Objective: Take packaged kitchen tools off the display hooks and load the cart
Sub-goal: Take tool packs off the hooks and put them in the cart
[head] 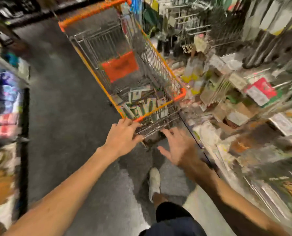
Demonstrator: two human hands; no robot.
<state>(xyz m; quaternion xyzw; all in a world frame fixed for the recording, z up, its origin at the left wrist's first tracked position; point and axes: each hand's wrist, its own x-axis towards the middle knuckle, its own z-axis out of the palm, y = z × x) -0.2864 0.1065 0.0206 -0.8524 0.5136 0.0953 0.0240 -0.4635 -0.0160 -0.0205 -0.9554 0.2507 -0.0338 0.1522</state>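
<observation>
Heavy motion blur smeared the whole view, worst along the shelves [244, 92] on the right and the racks [5, 99] at the left edge, where packaging dissolved into blocky streaks of colour. The cart [97, 12] and the right hand [177, 150] looked soft, while the left hand [123, 135] was somewhat sharper. The light was even, indoor and moderately bright, without hard shadows. A pale sheen lay on the dark floor [124, 193]. Wide-angle distortion bent straight lines toward the corners.

One cart [159, 68], one left hand [123, 137], one right hand [177, 149] (packages [142, 106] uncountable).
</observation>
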